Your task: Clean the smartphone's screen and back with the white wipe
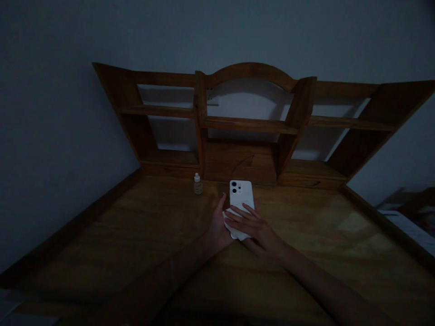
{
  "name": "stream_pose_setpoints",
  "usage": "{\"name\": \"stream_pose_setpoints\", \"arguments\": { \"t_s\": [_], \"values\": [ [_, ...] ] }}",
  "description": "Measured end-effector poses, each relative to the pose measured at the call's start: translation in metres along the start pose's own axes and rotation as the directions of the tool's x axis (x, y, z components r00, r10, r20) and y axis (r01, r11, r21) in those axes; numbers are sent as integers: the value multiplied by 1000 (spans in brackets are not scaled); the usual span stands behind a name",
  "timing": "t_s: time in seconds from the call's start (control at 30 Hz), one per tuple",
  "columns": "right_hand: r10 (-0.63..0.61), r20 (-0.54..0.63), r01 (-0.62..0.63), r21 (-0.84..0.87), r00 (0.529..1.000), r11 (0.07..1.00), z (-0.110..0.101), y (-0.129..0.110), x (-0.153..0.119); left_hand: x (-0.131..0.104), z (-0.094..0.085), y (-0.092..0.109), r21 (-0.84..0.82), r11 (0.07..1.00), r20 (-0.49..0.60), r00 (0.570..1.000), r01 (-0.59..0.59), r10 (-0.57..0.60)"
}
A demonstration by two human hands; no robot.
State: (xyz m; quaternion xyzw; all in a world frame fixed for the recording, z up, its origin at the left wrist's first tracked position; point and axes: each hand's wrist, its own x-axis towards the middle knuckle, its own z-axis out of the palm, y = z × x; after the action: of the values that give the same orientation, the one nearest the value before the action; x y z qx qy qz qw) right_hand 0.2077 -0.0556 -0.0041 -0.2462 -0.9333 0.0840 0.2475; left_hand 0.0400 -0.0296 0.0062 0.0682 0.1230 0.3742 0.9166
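Observation:
A white smartphone shows its back, with the camera lenses at the upper left. My left hand holds it from beneath and along its left side, the thumb pointing up beside it. Over the phone's lower half lies a thin white cloth or tissue. My right hand presses this white piece flat against the phone, fingers stretched across it. Whether it is paper or fabric I cannot tell in the dim light. Left of the phone, a small dropper-like bottle with a white cap stands upright.
Both arms reach over a wooden desk. At its back stands a wooden shelf unit with an arched top and several compartments. A wall socket shows behind it. Raised wooden edges run along the desk's left and right sides.

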Motion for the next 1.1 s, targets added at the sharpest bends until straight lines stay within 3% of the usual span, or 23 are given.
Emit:
{"name": "stream_pose_setpoints", "arguments": {
  "t_s": [0.2, 0.43, 0.57, 0.77, 1.1],
  "values": [
    [-27, -43, 35, 201, 999, 979, -3, -4, 0, -1, -1, 1, 36, 999, -12, 999, -35, 35],
    [-18, -49, 33, 322, 999, 946, -8, -12, -1, -6, 5, 1, 153, 987, -24, 998, -45, 50],
    [-37, -109, 74, 360, 993, 930, -7, -11, -3, -7, 9, -1, 198, 979, -54, 997, -46, 58],
    [-40, -165, 101, 385, 985, 917, -11, -9, -4, -5, 3, -2, 216, 974, 50, 997, -62, 52],
    [-13, -292, 119, 349, 956, 930, -17, -10, -4, 2, -5, -4, 255, 963, 85, 994, -91, 71]
  ]
}}
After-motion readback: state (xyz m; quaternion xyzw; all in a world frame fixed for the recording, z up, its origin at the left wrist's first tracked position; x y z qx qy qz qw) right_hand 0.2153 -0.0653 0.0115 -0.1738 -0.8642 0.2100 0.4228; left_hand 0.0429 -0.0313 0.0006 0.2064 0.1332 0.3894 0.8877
